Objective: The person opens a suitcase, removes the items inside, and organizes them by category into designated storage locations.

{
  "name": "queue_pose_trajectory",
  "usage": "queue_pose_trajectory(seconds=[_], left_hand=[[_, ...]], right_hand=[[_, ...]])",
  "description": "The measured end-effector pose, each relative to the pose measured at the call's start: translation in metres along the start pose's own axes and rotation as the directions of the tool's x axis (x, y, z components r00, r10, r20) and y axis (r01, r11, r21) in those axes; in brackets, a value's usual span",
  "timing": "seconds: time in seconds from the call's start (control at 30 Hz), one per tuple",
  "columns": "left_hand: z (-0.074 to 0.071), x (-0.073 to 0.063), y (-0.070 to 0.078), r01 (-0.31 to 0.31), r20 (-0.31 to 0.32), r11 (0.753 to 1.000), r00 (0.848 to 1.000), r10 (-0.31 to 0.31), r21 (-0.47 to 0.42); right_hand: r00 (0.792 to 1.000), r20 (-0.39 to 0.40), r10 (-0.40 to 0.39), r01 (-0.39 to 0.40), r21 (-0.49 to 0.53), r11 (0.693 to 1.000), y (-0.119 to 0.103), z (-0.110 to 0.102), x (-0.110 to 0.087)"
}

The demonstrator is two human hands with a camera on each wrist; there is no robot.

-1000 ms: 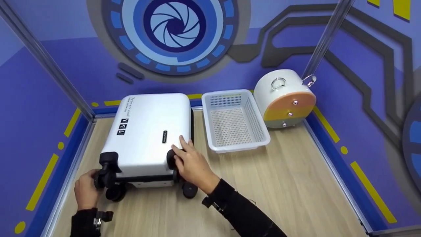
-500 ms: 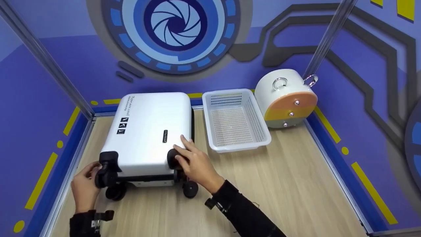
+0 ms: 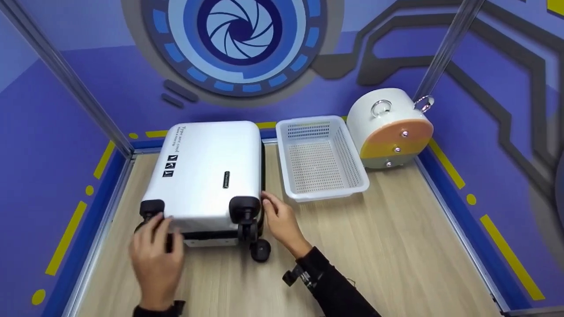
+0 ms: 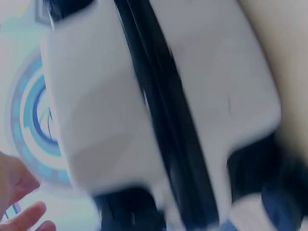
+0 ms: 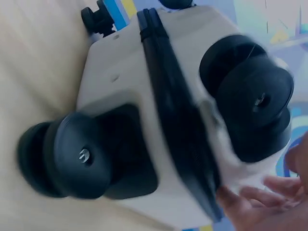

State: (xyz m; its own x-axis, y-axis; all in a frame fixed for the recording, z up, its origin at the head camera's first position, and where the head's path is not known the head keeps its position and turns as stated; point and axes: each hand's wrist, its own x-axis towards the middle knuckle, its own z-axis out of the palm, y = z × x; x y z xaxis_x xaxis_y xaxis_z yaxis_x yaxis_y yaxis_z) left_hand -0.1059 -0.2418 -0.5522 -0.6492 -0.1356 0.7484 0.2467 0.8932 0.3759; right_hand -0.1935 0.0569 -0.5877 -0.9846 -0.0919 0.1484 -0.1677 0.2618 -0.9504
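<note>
A white hard-shell suitcase (image 3: 205, 154) lies flat on the wooden surface, its black wheels (image 3: 261, 250) facing me. My left hand (image 3: 155, 262) is raised before the near left corner, fingers loosely bent and overlapping the wheel there in the head view; its fingers (image 4: 24, 219) show at the edge of the left wrist view. Along the suitcase's right side, my right hand (image 3: 284, 224) has its fingertips at the shell. The right wrist view shows those fingers (image 5: 269, 192) right by the dark zipper seam (image 5: 175, 106). Neither hand holds anything visible.
Right of the suitcase stands a white perforated plastic basket (image 3: 324, 198). Beside it, in the back right corner, is a white rounded case (image 3: 374, 105) with a striped orange, yellow and green front and ring handles. Blue-purple panels (image 3: 476, 145) wall in the surface.
My left hand has left the left wheel's outer side and come right, in front of the corner. The right hand has slid off the near right wheel onto the suitcase's side.
</note>
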Motion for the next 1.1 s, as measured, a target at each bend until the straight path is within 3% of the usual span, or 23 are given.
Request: queue_pose_trajectory(seconds=[0.07, 0.17, 0.3, 0.43, 0.6, 0.87, 1.1], left_hand=[[0.01, -0.008, 0.004, -0.006, 0.112, 0.999, 0.994, 0.002, 0.037], [0.023, -0.017, 0.003, 0.007, 0.267, 0.994, 0.963, -0.036, 0.107], [0.037, -0.022, 0.001, 0.033, 0.348, 0.99, 0.934, -0.08, 0.14], [0.045, -0.022, 0.003, 0.023, 0.355, 0.99, 0.932, -0.07, 0.136], [0.048, -0.015, 0.007, -0.016, 0.327, 0.987, 0.944, -0.038, 0.161], [0.053, -0.008, 0.01, -0.023, 0.248, 0.987, 0.969, -0.018, 0.162], [0.06, -0.017, 0.003, -0.004, 0.159, 0.989, 0.987, -0.019, 0.145]], right_hand=[[1.0, 0.003, 0.0, 0.0, -0.034, 0.999, 0.005, -0.002, 0.0], [0.999, 0.026, -0.043, 0.045, -0.085, 0.995, 0.01, -0.003, 0.0], [0.995, 0.056, -0.085, 0.092, -0.152, 0.984, 0.01, -0.003, -0.002], [0.992, 0.088, -0.088, 0.103, -0.18, 0.978, 0.007, -0.004, -0.004], [0.992, 0.1, -0.078, 0.095, -0.179, 0.979, -0.002, -0.007, 0.0], [0.991, 0.08, -0.104, 0.111, -0.085, 0.99, -0.019, -0.005, 0.004], [0.982, 0.051, -0.184, 0.182, 0.042, 0.982, -0.03, 0.001, 0.0]])
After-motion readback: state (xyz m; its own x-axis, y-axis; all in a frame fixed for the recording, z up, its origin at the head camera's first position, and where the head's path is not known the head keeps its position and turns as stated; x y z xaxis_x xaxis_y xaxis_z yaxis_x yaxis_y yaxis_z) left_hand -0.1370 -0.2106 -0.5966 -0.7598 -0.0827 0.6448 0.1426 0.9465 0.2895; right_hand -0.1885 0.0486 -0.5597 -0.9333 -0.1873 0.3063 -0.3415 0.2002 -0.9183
